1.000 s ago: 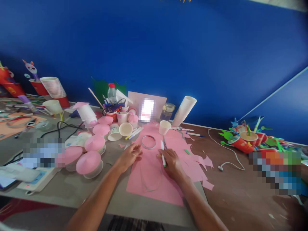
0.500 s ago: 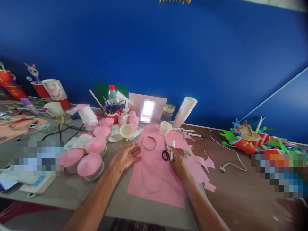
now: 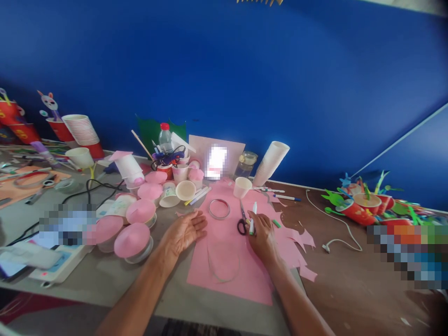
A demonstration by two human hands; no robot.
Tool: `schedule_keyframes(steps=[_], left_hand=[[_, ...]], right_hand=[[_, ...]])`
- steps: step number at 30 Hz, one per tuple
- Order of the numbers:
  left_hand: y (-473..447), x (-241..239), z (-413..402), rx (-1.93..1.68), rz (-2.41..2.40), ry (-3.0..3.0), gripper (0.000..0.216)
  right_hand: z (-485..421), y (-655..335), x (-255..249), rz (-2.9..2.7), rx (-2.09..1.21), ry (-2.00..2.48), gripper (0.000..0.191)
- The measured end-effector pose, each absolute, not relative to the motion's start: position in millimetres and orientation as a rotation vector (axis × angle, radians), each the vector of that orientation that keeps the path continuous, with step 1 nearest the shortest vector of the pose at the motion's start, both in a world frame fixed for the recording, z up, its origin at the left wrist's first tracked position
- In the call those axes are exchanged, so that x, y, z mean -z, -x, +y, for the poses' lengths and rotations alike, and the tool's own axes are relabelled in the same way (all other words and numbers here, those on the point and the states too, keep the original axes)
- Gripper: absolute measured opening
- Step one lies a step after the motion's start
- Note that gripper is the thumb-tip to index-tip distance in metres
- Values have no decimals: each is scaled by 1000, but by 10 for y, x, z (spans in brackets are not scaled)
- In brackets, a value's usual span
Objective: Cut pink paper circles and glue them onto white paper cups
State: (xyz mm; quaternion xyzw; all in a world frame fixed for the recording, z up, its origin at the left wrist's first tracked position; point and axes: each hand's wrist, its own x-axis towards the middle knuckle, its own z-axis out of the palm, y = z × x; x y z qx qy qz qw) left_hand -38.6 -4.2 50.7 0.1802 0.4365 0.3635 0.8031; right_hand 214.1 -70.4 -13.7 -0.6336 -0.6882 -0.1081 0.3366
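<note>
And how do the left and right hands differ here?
The left hand is open with nothing in it; the right hand grips a marker. The left hand shows its palm, the right hand its back. The left hand is at the pink paper's left edge, the right hand near the scissors. Both are bare.

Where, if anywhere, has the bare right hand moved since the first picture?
Yes: the right hand has moved rightward, away from the round silvery metal ring.
</note>
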Motion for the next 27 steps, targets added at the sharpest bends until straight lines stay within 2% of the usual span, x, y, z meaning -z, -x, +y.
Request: schedule_keyframes(steps=[17, 27], left_hand=[[361, -526, -70, -749, 891, -349, 19], [298, -381, -97, -780, 721, -465, 15]], right_hand=[[-661, -2033, 150, -1844, 309, 1619, 41], [-677, -2287, 210, -1709, 295, 1775, 34]])
